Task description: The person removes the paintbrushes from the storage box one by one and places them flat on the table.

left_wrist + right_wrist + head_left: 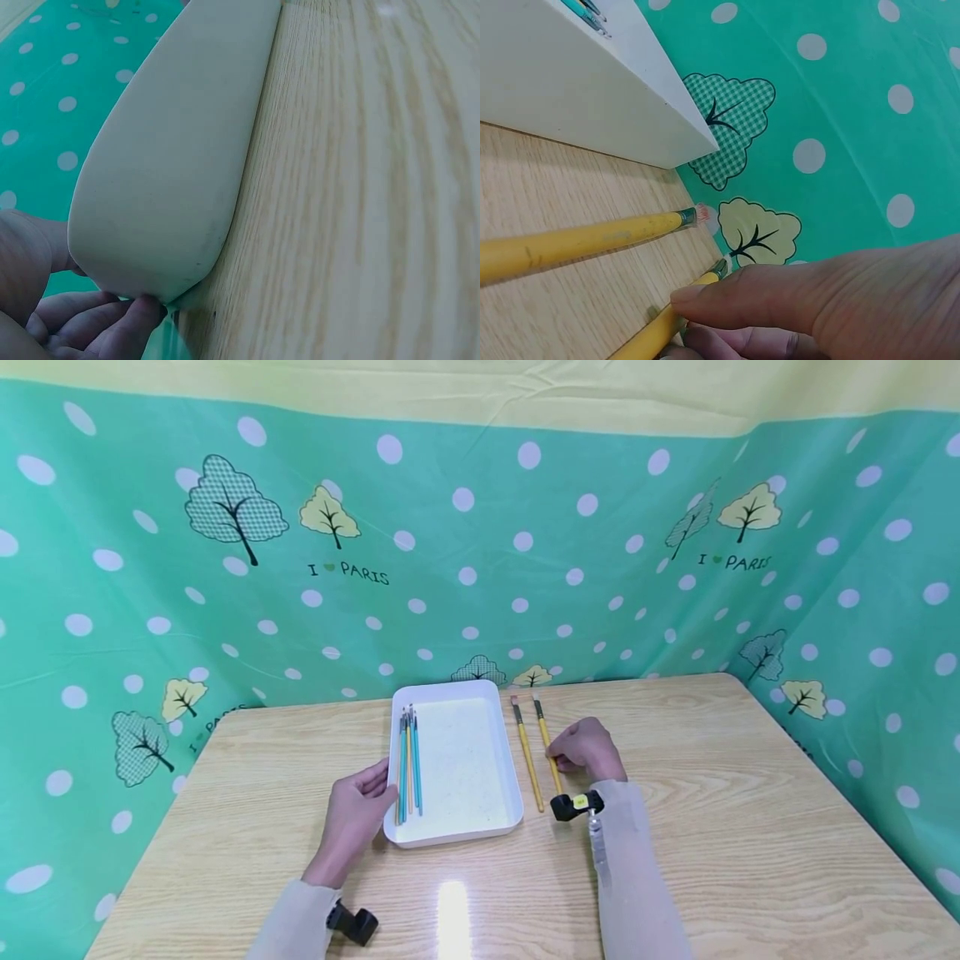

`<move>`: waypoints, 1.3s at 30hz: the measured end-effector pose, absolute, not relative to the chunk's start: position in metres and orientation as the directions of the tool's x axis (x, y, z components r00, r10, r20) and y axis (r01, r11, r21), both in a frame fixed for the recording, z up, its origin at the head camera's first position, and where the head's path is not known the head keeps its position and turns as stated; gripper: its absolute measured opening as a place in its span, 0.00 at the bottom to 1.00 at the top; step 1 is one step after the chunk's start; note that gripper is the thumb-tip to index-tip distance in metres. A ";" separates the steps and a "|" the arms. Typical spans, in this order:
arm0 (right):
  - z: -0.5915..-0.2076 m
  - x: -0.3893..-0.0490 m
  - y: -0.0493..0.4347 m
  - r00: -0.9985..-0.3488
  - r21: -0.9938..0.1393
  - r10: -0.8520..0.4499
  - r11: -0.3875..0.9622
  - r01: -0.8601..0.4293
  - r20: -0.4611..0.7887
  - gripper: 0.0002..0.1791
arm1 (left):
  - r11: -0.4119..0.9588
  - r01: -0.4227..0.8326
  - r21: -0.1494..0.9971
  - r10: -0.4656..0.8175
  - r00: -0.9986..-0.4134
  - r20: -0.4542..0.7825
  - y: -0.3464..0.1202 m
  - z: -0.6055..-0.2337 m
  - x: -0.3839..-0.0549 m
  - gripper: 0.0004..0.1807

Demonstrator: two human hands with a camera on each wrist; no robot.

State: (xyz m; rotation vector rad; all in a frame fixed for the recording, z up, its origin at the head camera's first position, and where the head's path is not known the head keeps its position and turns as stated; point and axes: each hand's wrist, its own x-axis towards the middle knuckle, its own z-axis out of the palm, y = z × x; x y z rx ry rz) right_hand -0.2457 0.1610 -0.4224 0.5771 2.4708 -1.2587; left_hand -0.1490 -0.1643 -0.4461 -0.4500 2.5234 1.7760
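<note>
A white rectangular tray [468,760] lies on the table, with several thin teal and orange paintbrushes [417,768] along its left side. My left hand [354,810] grips the tray's left edge, thumb at the rim and fingers against the outer wall [165,157]. To the right of the tray, my right hand [587,747] pinches a yellow-handled paintbrush [543,725] between thumb and fingers; in the right wrist view its handle [649,337] passes under the thumb. Another yellow paintbrush [527,752], with reddish bristles, lies between that one and the tray.
The wood-grain table [750,827] extends to both sides and in front of the tray. A green dotted curtain [495,543] with printed trees hangs right behind the table's back edge and along its sides. Black wrist cameras [354,923] sit on both sleeves.
</note>
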 end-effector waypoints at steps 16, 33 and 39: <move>-0.416 -0.243 0.160 -0.878 -0.684 0.227 0.557 0.472 -0.421 0.06 | 0.302 -0.244 0.921 -0.216 -0.959 -0.183 -0.164 -0.447 -0.150 0.30; -0.401 -0.235 0.152 -0.932 -0.796 0.138 0.488 0.359 -0.336 0.08 | 0.298 -0.261 0.918 -0.225 -0.954 -0.198 -0.163 -0.446 -0.149 0.30; -0.396 -0.235 0.144 -0.939 -0.824 0.120 0.454 0.340 -0.321 0.08 | 0.296 -0.263 0.918 -0.225 -0.954 -0.200 -0.163 -0.445 -0.149 0.29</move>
